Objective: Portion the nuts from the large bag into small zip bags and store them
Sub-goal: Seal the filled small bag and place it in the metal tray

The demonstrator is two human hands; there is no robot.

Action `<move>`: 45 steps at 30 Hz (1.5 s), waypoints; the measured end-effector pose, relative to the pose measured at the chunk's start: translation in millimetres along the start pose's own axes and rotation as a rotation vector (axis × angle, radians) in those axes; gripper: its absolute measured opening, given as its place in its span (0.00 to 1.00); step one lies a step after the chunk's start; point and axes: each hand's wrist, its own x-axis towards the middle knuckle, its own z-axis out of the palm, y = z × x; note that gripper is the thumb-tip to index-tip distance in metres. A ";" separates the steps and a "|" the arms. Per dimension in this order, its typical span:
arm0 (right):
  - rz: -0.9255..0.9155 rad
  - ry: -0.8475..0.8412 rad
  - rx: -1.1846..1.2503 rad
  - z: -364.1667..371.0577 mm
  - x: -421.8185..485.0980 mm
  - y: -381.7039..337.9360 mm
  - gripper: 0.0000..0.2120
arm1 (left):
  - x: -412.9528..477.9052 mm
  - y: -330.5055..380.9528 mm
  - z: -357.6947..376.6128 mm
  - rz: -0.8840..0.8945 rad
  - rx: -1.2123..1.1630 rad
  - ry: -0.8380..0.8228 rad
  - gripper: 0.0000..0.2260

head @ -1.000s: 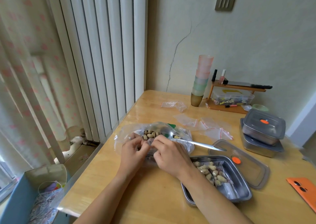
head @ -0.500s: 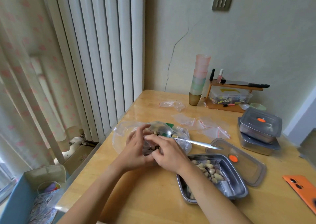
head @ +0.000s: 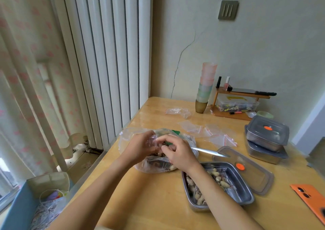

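Crinkly clear large bag (head: 128, 138) of peanuts (head: 173, 167) lies mid-table; over it the left hand (head: 140, 147) and right hand (head: 181, 155) both pinch a small zip bag (head: 154, 140). At four o'clock, a rectangular steel tray (head: 244, 192) on the glossy wooden table (head: 149, 203).

We see a honey-yellow desk (head: 140, 203), an orange phone (head: 310, 200), clear small zip bags (head: 190, 127) edged in red, cups (head: 206, 87) stacked pink over green over brown, and a cream curtain (head: 26, 71) with pink motifs.
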 end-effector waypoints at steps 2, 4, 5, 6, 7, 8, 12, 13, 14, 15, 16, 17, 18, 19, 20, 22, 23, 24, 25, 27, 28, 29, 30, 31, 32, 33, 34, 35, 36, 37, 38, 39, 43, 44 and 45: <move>0.021 -0.048 0.016 -2.9 -2.1 -2.6 0.15 | -1.3 2.8 -0.6 -0.001 -0.003 -0.024 0.15; 0.057 -0.124 0.040 -5.1 -4.4 -7.4 0.19 | -3.2 6.8 -1.2 -0.003 0.004 -0.053 0.12; 0.070 -0.156 0.038 -5.6 -5.2 -9.2 0.20 | -4.1 8.2 -1.7 -0.005 0.008 -0.064 0.12; 0.075 -0.170 0.022 -6.1 -5.7 -11.5 0.19 | -4.9 8.9 -2.2 -0.010 0.010 -0.072 0.12; 0.080 -0.163 -0.005 -6.3 -6.4 -13.9 0.18 | -5.6 8.5 -3.0 -0.014 0.007 -0.076 0.12; 0.084 -0.132 -0.034 -6.7 -6.4 -16.0 0.17 | -6.3 8.6 -4.5 -0.020 0.006 -0.077 0.14; 0.115 0.116 -0.226 -14.7 1.7 -7.5 0.13 | -5.3 8.8 -9.0 -0.112 0.011 -0.031 0.19; 0.154 0.157 -0.321 -20.0 5.2 -2.0 0.11 | -5.1 9.0 -9.2 -0.131 0.013 -0.017 0.20; 0.207 0.170 -0.437 -27.3 8.0 2.9 0.09 | -4.8 9.1 -8.8 -0.142 0.012 -0.010 0.22; 0.265 0.154 -0.572 -36.0 10.0 8.7 0.08 | -4.4 8.6 -7.8 -0.151 0.012 -0.009 0.22; 0.331 0.112 -0.710 -46.1 10.1 12.9 0.08 | -3.7 8.3 -6.2 -0.156 0.017 -0.008 0.22; 0.409 0.048 -0.826 -56.3 9.1 15.4 0.10 | -2.9 8.8 -4.7 -0.163 0.025 -0.005 0.23; 0.490 -0.026 -0.909 -65.1 8.6 17.5 0.12 | -2.3 9.7 -3.2 -0.170 0.039 0.001 0.23; 0.557 -0.096 -0.967 -72.5 7.7 17.1 0.13 | -1.7 10.3 -1.6 -0.184 0.048 0.011 0.24; 0.603 -0.157 -1.002 -78.0 7.1 16.3 0.12 | -1.3 10.8 0.1 -0.197 0.047 0.021 0.25; 0.617 -0.216 -1.011 -86.8 7.2 14.3 0.08 | -1.3 11.7 2.8 -0.226 0.037 0.041 0.25; 0.600 -0.223 -0.976 -91.5 7.8 13.5 0.07 | -1.2 11.4 4.0 -0.239 0.028 0.046 0.22; 0.580 -0.220 -0.915 -96.9 8.5 10.9 0.08 | -0.6 9.5 5.5 -0.251 0.021 0.053 0.19; 0.567 -0.211 -0.821 -103.3 10.5 8.5 0.10 | 0.2 7.5 6.5 -0.261 0.015 0.061 0.17; 0.559 -0.205 -0.543 -119.0 14.0 0.6 0.15 | 0.3 7.4 6.5 -0.270 -0.002 0.070 0.14; 0.560 -0.229 -0.371 -126.1 15.2 -4.5 0.18 | 0.0 7.9 6.0 -0.271 -0.009 0.073 0.14; 0.558 -0.267 -0.199 -131.8 16.1 -9.3 0.20 | -0.2 7.7 5.2 -0.272 -0.016 0.074 0.14; 0.553 -0.303 -0.042 -135.7 16.0 -13.7 0.22 | -0.6 7.5 4.6 -0.274 -0.023 0.072 0.14; 0.546 -0.331 0.085 -137.6 16.2 -17.0 0.23 | -1.4 7.4 3.4 -0.277 -0.030 0.067 0.15; 0.540 -0.345 0.182 -137.8 15.8 -19.7 0.24 | -1.6 6.4 3.1 -0.280 -0.038 0.062 0.16; 0.535 -0.343 0.260 -136.2 15.9 -20.4 0.24 | -1.6 5.9 2.7 -0.284 -0.042 0.056 0.17; 0.532 -0.334 0.328 -133.6 15.4 -21.3 0.24 | -1.0 4.8 3.0 -0.287 -0.046 0.054 0.17; 0.529 -0.322 0.387 -130.2 15.5 -21.0 0.25 | -1.0 4.5 2.8 -0.287 -0.049 0.053 0.18; 0.523 -0.309 0.428 -126.4 15.2 -21.6 0.26 | -0.8 3.9 3.1 -0.286 -0.055 0.054 0.18; 0.510 -0.290 0.449 -122.4 15.3 -22.2 0.28 | -0.9 3.8 3.2 -0.286 -0.058 0.053 0.18; 0.488 -0.265 0.461 -118.0 15.3 -24.0 0.29 | -0.8 3.0 4.1 -0.284 -0.059 0.052 0.18; 0.456 -0.224 0.471 -113.0 16.2 -25.0 0.30 | -1.0 2.7 4.5 -0.282 -0.059 0.049 0.18; 0.251 0.128 0.307 -84.3 22.0 -19.1 0.18 | -0.1 -1.6 6.3 -0.256 -0.043 0.026 0.17; 0.233 0.214 0.229 -75.0 23.2 -13.4 0.13 | 0.8 -3.0 7.0 -0.247 -0.036 0.016 0.17; 0.236 0.265 0.158 -64.9 24.1 -6.0 0.09 | 1.4 -2.8 7.3 -0.237 -0.023 0.005 0.17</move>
